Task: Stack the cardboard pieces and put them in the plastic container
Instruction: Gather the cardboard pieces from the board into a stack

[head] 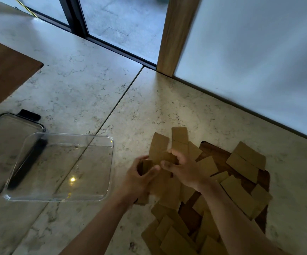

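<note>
Clear plastic container (60, 166) empty on the floor (86, 85) at your left, your left hand (141, 173) curled round a small cardboard stack (146, 166), your right hand (184, 170) pinching a piece, loose cardboard pieces (241, 162) scattered rightward.

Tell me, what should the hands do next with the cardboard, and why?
Probably add one more piece to the small stack. The left hand grips a few pieces upright, the right hand pinches another beside them, many cardboard pieces lie scattered on the floor, and the plastic container holds none, so stacking likely comes before filling.
</note>
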Action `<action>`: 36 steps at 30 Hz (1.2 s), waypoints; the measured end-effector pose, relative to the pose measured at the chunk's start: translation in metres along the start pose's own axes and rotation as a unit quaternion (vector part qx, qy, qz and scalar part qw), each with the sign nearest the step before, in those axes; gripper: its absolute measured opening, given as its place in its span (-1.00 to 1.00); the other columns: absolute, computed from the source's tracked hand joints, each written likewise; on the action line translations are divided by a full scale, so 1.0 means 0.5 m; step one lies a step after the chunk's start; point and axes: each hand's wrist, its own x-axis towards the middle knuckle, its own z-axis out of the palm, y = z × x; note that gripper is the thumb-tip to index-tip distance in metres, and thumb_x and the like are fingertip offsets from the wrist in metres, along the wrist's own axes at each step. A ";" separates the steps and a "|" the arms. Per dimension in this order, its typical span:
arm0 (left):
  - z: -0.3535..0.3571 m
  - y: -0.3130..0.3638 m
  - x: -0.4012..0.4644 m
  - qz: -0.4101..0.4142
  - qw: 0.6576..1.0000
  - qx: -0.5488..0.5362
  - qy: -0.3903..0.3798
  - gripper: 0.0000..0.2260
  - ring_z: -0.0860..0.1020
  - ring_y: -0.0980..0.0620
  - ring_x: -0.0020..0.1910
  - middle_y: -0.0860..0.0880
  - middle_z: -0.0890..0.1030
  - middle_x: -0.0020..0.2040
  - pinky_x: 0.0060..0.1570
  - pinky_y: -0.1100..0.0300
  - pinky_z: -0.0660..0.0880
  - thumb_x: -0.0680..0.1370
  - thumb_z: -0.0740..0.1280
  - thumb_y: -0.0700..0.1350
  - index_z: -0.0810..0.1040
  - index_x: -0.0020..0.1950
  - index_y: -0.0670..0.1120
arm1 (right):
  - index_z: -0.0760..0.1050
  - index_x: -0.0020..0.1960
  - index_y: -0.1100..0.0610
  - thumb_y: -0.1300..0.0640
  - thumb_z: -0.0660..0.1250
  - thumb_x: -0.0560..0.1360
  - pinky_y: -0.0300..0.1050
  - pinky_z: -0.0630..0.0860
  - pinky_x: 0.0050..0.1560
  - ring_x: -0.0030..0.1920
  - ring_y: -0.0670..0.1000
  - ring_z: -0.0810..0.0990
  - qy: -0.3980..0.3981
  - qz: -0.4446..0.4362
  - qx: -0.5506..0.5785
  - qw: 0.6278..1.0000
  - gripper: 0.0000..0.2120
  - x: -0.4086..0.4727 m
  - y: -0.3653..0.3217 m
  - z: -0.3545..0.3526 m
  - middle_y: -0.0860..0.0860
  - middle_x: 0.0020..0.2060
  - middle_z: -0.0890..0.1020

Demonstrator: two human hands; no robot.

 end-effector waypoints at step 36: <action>-0.007 -0.011 0.022 -0.026 0.989 -0.049 0.137 -0.75 0.70 -0.19 -0.21 -0.28 0.65 0.02 -0.26 -0.16 0.71 0.56 0.50 -0.08 0.57 0.01 0.28 | -0.09 0.62 -0.15 -0.04 0.62 0.31 0.14 0.48 0.32 0.36 0.16 0.40 0.052 -0.033 -0.389 0.919 0.14 0.155 -0.031 0.027 0.14 0.47 0.16</action>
